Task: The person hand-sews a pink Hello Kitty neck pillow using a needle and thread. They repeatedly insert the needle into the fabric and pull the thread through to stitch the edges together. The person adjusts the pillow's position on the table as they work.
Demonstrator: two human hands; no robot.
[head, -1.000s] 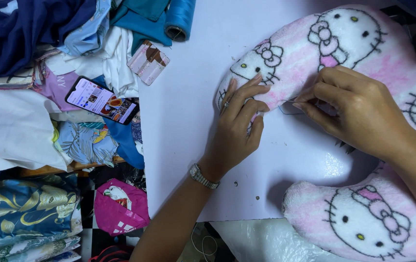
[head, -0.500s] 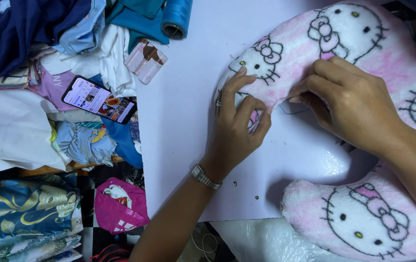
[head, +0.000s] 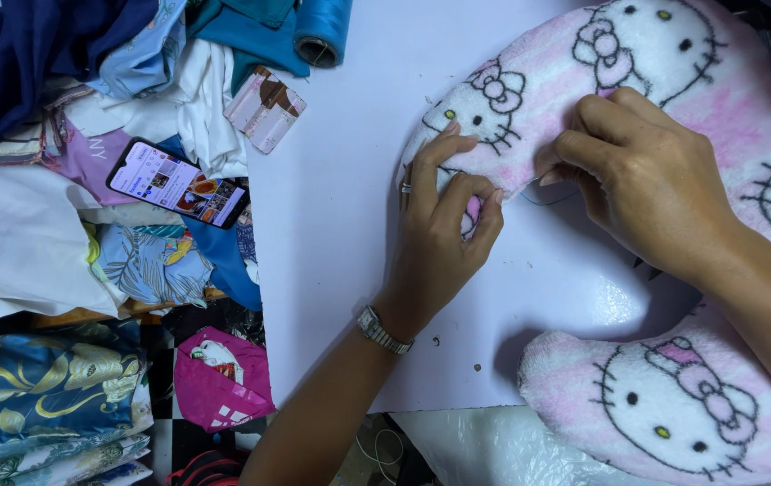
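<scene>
Pillow: pink-and-white U-shaped plush neck pillow (head: 673,99) with cartoon cat faces, lying on the white table (head: 340,270); one end sits under both hands, the other end is low right, touching a clear plastic sheet (head: 466,450).
Left hand (head: 444,229): fingers spread, tips pressed down on the pillow's inner edge, pinning the plush. Not curled around anything. Ring on one finger, metal wristwatch (head: 383,330) on the wrist.
Right hand (head: 646,175): fingers bunched tight in a pinch at the same edge, just beside the left fingertips. A thin blue thread (head: 547,198) runs out from under the pinch. Cannot tell if a needle is in there; too small or hidden.
Risk, fingers: left fingertips sit very near the right-hand pinch. If a needle is there, a slip could prick them.
Risk, thread: slack loop lies on the table by the seam; it could snag on the plush pile or tangle.
Risk, pillow: only pinned at one end; a hard tug could slide it on the smooth table.
Edges: table's left edge is crowded by a fabric pile (head: 61,225), with a smartphone (head: 178,183) lying on it, screen lit.
Also near: small patterned card (head: 265,108) and blue thread cone (head: 322,27), top centre.
Open room: bare white table between the fabric pile and the left forearm, and inside the pillow's U.
</scene>
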